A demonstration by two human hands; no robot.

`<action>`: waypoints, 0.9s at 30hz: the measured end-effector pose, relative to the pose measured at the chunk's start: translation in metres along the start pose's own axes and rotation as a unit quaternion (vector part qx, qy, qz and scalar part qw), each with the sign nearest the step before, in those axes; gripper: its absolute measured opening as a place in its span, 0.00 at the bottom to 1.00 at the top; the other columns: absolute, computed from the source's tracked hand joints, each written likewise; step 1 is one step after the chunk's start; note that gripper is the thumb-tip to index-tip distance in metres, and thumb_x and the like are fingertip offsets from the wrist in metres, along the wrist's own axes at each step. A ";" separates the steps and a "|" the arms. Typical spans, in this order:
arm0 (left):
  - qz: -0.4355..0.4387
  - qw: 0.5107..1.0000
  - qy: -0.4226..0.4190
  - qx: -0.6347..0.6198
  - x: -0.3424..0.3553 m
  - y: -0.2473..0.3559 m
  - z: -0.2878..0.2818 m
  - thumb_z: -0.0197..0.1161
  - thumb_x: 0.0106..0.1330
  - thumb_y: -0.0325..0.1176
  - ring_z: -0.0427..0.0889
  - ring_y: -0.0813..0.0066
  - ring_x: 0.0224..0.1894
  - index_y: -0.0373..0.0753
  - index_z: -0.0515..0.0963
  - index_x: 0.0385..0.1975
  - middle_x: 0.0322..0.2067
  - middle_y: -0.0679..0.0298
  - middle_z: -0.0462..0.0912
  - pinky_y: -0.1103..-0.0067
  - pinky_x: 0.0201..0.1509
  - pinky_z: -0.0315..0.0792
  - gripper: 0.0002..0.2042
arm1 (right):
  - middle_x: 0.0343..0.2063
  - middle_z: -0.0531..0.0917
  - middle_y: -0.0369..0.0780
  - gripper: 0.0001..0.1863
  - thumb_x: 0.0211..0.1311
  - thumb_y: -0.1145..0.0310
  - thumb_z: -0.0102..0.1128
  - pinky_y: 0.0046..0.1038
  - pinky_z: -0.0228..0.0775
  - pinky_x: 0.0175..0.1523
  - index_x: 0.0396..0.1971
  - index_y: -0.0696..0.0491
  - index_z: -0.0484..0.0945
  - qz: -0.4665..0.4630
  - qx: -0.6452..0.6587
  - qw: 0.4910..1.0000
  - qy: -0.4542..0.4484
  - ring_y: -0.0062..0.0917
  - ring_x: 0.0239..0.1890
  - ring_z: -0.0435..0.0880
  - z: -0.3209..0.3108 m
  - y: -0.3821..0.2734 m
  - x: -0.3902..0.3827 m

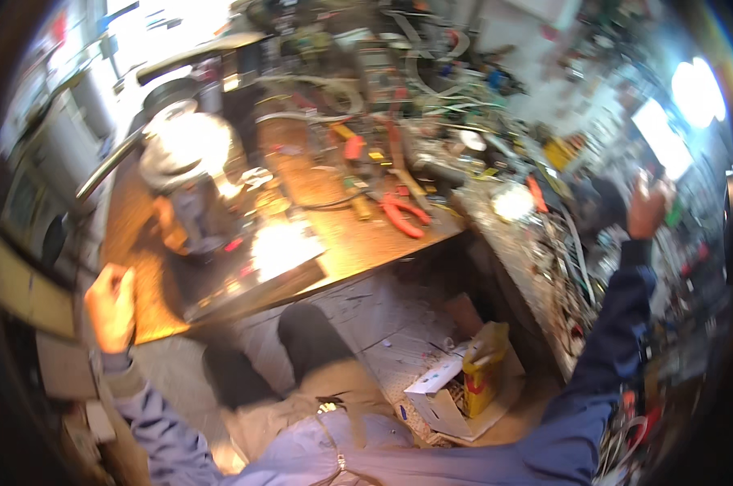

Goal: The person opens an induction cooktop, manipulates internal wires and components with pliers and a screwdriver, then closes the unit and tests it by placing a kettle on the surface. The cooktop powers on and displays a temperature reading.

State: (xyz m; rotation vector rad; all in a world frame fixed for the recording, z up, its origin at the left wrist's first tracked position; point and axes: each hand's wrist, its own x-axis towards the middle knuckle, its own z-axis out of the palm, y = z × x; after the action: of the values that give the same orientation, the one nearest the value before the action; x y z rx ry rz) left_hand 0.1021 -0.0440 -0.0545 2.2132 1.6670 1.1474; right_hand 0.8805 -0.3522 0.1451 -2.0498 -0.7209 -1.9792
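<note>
My left hand [111, 309] is at the left edge of the wooden table [160, 312], its fingers curled in; what they hold, if anything, is hidden. My right hand [648, 208] reaches far out over the cluttered side bench, fingers upward and smeared by motion. Just above it is a bright white rectangular thing [662, 138]; whether the fingers touch it I cannot tell. Before me on the table lies a dark flat panel [257, 289] under strong light from a round metal lamp [184, 150]. Red-handled pliers [404, 217] lie to the right of the panel.
Cables [455, 101], tools and small parts crowd the table's far side and the side bench [536, 251]. Below, beside my legs, an open cardboard box [447, 413] holds a yellow packet [484, 381]. A second bright light [697, 91] shines at the upper right.
</note>
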 end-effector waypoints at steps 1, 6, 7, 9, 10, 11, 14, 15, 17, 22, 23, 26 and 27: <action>-0.024 0.999 -0.008 0.027 0.001 0.011 -0.003 0.66 0.66 0.33 0.73 0.77 0.24 0.32 0.78 0.30 0.20 0.54 0.76 0.73 0.30 0.70 0.09 | 0.52 0.82 0.54 0.28 0.66 0.57 0.66 0.38 0.70 0.61 0.57 0.63 0.77 0.074 0.141 0.983 -0.091 0.44 0.52 0.82 -0.013 -0.020 0.002; -0.037 0.998 0.020 0.041 0.003 0.009 -0.003 0.67 0.64 0.35 0.76 0.72 0.19 0.35 0.80 0.27 0.16 0.57 0.77 0.72 0.26 0.69 0.10 | 0.49 0.82 0.41 0.13 0.73 0.70 0.55 0.26 0.63 0.66 0.49 0.62 0.79 0.050 0.578 0.769 -0.268 0.24 0.56 0.78 -0.132 -0.155 0.003; -0.042 0.998 0.021 0.036 0.003 0.007 -0.001 0.67 0.64 0.35 0.76 0.72 0.19 0.35 0.80 0.27 0.16 0.58 0.77 0.72 0.26 0.68 0.10 | 0.49 0.82 0.44 0.11 0.72 0.72 0.53 0.31 0.63 0.67 0.46 0.63 0.79 -0.006 0.629 0.732 -0.261 0.28 0.56 0.78 -0.149 -0.174 0.004; -0.057 0.997 0.025 0.033 0.000 0.007 -0.002 0.67 0.64 0.35 0.73 0.77 0.19 0.34 0.80 0.27 0.15 0.61 0.74 0.74 0.25 0.66 0.10 | 0.47 0.80 0.48 0.10 0.68 0.75 0.51 0.39 0.62 0.68 0.43 0.64 0.78 -0.101 0.700 0.664 -0.243 0.36 0.56 0.77 -0.174 -0.201 0.003; -0.068 0.997 0.024 0.033 0.000 0.007 -0.003 0.68 0.63 0.34 0.69 0.83 0.19 0.33 0.79 0.26 0.14 0.64 0.72 0.75 0.24 0.64 0.10 | 0.47 0.79 0.50 0.09 0.66 0.76 0.50 0.43 0.61 0.68 0.41 0.64 0.77 -0.140 0.720 0.638 -0.235 0.39 0.56 0.77 -0.183 -0.209 0.003; -0.072 0.996 0.026 0.034 0.000 0.009 -0.003 0.68 0.63 0.33 0.69 0.83 0.19 0.33 0.79 0.26 0.14 0.65 0.71 0.76 0.24 0.64 0.10 | 0.45 0.78 0.51 0.09 0.65 0.74 0.50 0.45 0.61 0.66 0.39 0.64 0.76 -0.150 0.720 0.637 -0.230 0.41 0.54 0.77 -0.194 -0.214 0.002; -0.068 0.996 0.036 0.045 -0.001 0.013 -0.003 0.68 0.63 0.34 0.70 0.81 0.19 0.32 0.79 0.26 0.15 0.62 0.73 0.75 0.24 0.65 0.11 | 0.36 0.78 0.51 0.11 0.62 0.68 0.56 0.42 0.69 0.52 0.35 0.63 0.76 -0.168 0.735 0.635 -0.168 0.41 0.44 0.78 -0.200 -0.229 -0.003; -0.076 0.994 0.035 0.066 -0.001 0.012 -0.003 0.67 0.64 0.35 0.71 0.79 0.19 0.32 0.79 0.26 0.15 0.61 0.74 0.75 0.25 0.66 0.11 | 0.35 0.77 0.48 0.07 0.64 0.75 0.49 0.38 0.65 0.55 0.30 0.62 0.73 -0.186 0.728 0.636 -0.176 0.37 0.45 0.76 -0.201 -0.228 -0.002; -0.068 0.995 0.030 0.069 0.003 0.012 0.001 0.67 0.64 0.36 0.71 0.78 0.18 0.33 0.79 0.26 0.15 0.60 0.74 0.74 0.25 0.66 0.12 | 0.30 0.74 0.44 0.07 0.64 0.76 0.49 0.33 0.64 0.47 0.26 0.61 0.71 -0.149 0.741 0.626 -0.192 0.31 0.38 0.73 -0.187 -0.223 -0.012; -0.052 0.990 0.033 0.127 -0.001 0.003 -0.004 0.65 0.69 0.40 0.68 0.72 0.18 0.31 0.77 0.25 0.16 0.52 0.73 0.71 0.25 0.66 0.16 | 0.15 0.62 0.39 0.19 0.49 0.80 0.67 0.33 0.50 0.22 0.14 0.53 0.63 -0.210 0.706 0.642 -0.213 0.31 0.16 0.61 -0.168 -0.276 -0.071; -0.054 0.990 0.032 0.123 -0.002 0.009 -0.005 0.63 0.70 0.41 0.66 0.71 0.18 0.31 0.76 0.24 0.16 0.50 0.71 0.69 0.26 0.66 0.18 | 0.13 0.59 0.40 0.23 0.46 0.78 0.72 0.36 0.48 0.20 0.12 0.51 0.61 -0.259 0.696 0.636 -0.210 0.34 0.14 0.60 -0.168 -0.288 -0.082; -0.051 0.990 0.029 0.127 0.002 0.014 -0.003 0.63 0.70 0.40 0.66 0.70 0.18 0.31 0.75 0.24 0.16 0.50 0.71 0.69 0.26 0.66 0.18 | 0.13 0.64 0.41 0.24 0.45 0.77 0.75 0.36 0.53 0.19 0.11 0.53 0.61 -0.268 0.695 0.605 -0.281 0.36 0.13 0.65 -0.171 -0.301 -0.113; -0.051 0.990 0.026 0.128 0.002 0.011 -0.002 0.63 0.70 0.40 0.66 0.70 0.18 0.31 0.75 0.23 0.16 0.51 0.71 0.69 0.26 0.66 0.18 | 0.13 0.65 0.42 0.24 0.45 0.77 0.75 0.37 0.54 0.20 0.12 0.54 0.61 -0.267 0.686 0.608 -0.297 0.37 0.14 0.66 -0.168 -0.303 -0.121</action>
State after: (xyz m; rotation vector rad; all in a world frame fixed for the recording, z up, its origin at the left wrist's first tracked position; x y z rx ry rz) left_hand 0.1093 -0.0467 -0.0465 2.2248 2.0247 1.0256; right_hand 0.5910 -0.1941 -0.0161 -1.2996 -2.1998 -0.1626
